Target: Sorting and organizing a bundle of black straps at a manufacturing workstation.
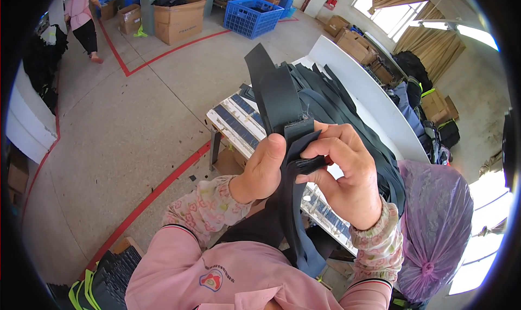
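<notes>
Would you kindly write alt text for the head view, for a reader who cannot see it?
A bare right hand pinches dark, flat strips, with the left hand against them and more strips piled beyond. A tied purple bag is at the right, and a blue crate sits on the floor.

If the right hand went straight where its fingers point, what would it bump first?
The dark strips: the right hand pinches them at its fingertips. Past them, the left hand looks next, though depth is hard to judge here.
</notes>
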### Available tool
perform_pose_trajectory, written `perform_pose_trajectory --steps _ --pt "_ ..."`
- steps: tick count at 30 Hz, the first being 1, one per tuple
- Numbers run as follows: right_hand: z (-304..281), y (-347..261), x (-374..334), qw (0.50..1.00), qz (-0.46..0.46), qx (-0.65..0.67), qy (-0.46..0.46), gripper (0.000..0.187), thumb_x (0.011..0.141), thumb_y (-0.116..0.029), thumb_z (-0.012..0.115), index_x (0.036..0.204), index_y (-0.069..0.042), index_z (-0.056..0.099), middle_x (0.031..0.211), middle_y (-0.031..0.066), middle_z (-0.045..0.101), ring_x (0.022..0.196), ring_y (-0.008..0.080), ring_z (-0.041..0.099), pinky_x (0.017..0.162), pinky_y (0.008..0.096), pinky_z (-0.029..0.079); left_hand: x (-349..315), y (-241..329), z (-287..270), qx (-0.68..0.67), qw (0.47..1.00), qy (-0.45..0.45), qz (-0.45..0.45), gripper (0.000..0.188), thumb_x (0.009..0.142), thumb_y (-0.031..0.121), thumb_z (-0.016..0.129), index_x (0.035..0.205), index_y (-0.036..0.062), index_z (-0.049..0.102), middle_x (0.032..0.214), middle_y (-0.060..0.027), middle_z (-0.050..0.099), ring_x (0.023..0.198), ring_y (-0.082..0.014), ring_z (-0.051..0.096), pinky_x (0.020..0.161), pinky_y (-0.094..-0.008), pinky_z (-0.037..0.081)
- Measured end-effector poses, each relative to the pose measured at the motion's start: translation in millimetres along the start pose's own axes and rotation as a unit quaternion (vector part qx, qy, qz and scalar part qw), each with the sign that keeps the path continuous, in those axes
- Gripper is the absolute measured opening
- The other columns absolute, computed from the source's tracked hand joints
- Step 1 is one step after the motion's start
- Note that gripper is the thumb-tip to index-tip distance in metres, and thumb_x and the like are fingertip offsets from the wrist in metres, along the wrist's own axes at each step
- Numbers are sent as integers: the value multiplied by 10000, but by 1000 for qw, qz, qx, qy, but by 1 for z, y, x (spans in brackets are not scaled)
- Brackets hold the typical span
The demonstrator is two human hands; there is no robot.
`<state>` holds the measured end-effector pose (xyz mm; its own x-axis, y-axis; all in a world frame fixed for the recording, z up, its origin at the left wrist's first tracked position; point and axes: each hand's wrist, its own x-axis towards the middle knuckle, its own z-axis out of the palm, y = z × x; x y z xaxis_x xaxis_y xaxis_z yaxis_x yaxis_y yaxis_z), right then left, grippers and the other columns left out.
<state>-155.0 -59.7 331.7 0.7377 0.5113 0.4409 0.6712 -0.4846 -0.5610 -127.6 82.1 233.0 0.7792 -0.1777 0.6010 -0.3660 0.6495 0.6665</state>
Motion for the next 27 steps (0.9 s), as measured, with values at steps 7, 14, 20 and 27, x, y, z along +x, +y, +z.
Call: perform_pose_trajectory --steps 7,14,20,27 --pt "0 -4 3 997 -33 -64 25 338 639 50 838 915 -39 664 974 83 545 969 248 611 842 354 517 -6 -5 -4 27 1000 2 4 792 1016 628 267 1339 -64 476 1260 -144 577 1120 -216 584 972 -345 472" --pt "-17 -9 13 989 -63 -134 7 375 596 26 842 908 -49 649 950 83 557 861 237 577 760 317 487 -13 -17 -7 -85 996 -30 -23 524 1085 380 329 1377 -46 422 1149 -91 594 1016 -146 567 914 -301 467" --pt "-27 -15 21 979 -106 -155 -75 385 622 -58 813 955 -44 619 928 113 556 835 334 566 733 400 487 -10 -18 -7 -91 990 -100 43 574 1072 416 350 1435 -27 307 1018 -88 554 860 -146 539 817 -308 474" --pt "-28 -23 20 977 -96 -162 -98 460 629 -92 848 1044 -11 668 908 112 583 778 279 586 693 350 498 -17 -21 -9 -99 988 -113 27 633 1051 473 355 1422 -39 326 1147 -121 576 948 -162 591 837 -308 501"
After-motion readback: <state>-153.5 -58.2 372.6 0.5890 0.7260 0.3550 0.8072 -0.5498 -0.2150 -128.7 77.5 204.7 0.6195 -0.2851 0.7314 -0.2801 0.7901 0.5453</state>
